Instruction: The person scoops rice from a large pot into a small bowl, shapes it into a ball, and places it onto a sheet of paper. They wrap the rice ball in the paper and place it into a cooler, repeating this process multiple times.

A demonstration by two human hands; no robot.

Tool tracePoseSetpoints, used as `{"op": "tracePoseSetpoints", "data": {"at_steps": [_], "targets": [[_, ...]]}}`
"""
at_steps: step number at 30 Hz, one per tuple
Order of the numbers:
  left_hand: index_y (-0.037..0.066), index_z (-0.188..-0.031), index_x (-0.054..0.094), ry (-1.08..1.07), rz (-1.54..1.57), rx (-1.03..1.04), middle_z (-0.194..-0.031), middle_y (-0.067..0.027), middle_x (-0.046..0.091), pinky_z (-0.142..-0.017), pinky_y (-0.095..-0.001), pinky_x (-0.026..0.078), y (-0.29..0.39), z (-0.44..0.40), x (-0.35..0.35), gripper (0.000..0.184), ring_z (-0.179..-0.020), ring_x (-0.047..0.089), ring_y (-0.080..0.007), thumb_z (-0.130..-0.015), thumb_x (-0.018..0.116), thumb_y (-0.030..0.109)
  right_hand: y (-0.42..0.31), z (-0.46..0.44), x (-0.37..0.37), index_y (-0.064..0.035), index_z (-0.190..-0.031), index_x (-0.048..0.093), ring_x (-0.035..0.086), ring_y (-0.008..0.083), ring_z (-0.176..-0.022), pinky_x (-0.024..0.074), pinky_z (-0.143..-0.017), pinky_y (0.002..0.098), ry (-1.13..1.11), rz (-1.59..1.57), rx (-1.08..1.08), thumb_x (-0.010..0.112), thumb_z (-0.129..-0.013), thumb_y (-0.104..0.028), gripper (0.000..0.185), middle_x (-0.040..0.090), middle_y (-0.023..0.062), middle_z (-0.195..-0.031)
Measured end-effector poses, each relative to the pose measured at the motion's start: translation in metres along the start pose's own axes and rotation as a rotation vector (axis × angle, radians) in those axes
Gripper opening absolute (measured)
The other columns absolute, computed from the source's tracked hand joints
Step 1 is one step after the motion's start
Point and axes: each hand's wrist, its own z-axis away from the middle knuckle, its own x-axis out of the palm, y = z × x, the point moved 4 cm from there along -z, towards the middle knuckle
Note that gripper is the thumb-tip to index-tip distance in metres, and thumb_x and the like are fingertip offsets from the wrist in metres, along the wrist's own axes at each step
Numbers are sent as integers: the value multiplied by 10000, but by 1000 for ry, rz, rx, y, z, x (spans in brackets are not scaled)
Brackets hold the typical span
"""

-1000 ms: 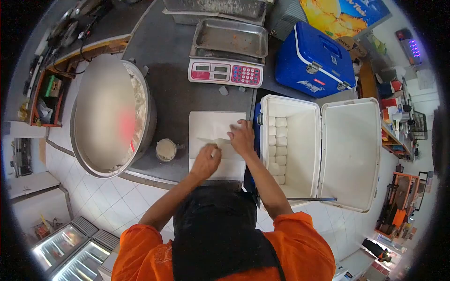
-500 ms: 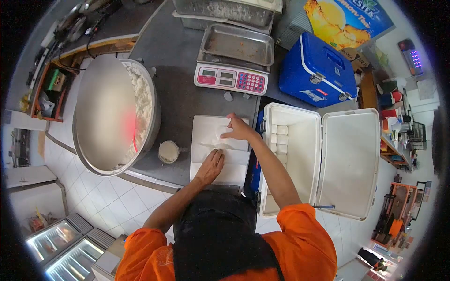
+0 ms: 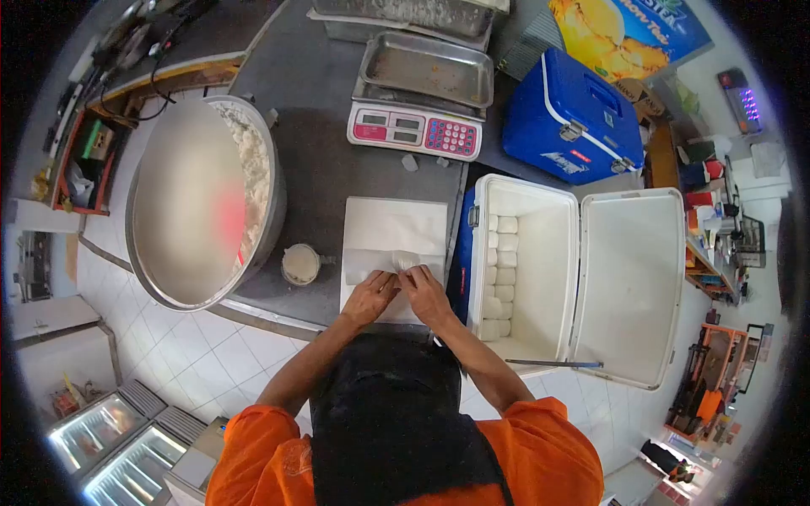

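Right hand drawn back, paper beneath

Orange short-sleeved shirt under a plain black apron, hands bare

Forms a dark grey worktop. Bears white paper, a handled cup to its left, and a scale beyond.

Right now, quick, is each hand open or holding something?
Left hand: fingers curled on the white paper; a closed grip can't be told.
Right hand: fingers curled on the same paper; its grip can't be told either.
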Motion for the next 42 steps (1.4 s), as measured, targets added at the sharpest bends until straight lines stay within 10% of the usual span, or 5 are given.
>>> {"op": "tracePoseSetpoints", "data": {"at_steps": [13,27,31,37,42], "targets": [[-61,-1232,437,9,-50,7,-1228,-230,502,-991,-467,445,-53,19,23,504,-1119,512,-409,-834,688,118,8,20,2,59,-1042,566,533,359,-1100,471,-948,419,217,-296,180,595,-842,2,210,529,193,-1122],[15,-1228,570,-317,-145,-548,-1019,-212,651,-822,-484,545,-81,-45,-24,522,-949,650,-449,-783,773,198,59,-36,-17,56,-933,598,627,402,-1030,529,-823,481,-430,7,650,752,-797,-209,335,650,208,-1020],[8,-1199,595,-23,-444,34,-903,-190,651,-828,-425,546,-76,-55,-12,501,-855,642,-393,-757,765,171,53,-44,-19,17,-1044,619,619,320,-1046,526,-854,435,67,207,-10,730,-748,-163,363,651,186,-1039],[-9,-1059,663,-52,-133,-265,-854,-180,665,-790,-424,530,-56,-13,7,275,-851,622,-361,-789,614,12,41,-5,27,7,-1006,642,632,313,-1001,535,-846,413,-5,132,265,619,-797,-62,222,671,159,-1001],[-69,-1226,555,253,-79,-361,-982,-229,679,-802,-438,519,-33,11,37,466,-874,614,-369,-769,600,8,-6,14,56,50,-1512,205,324,395,-1407,344,-1126,435,263,-157,452,502,-742,126,828,260,318,-1529]]}}
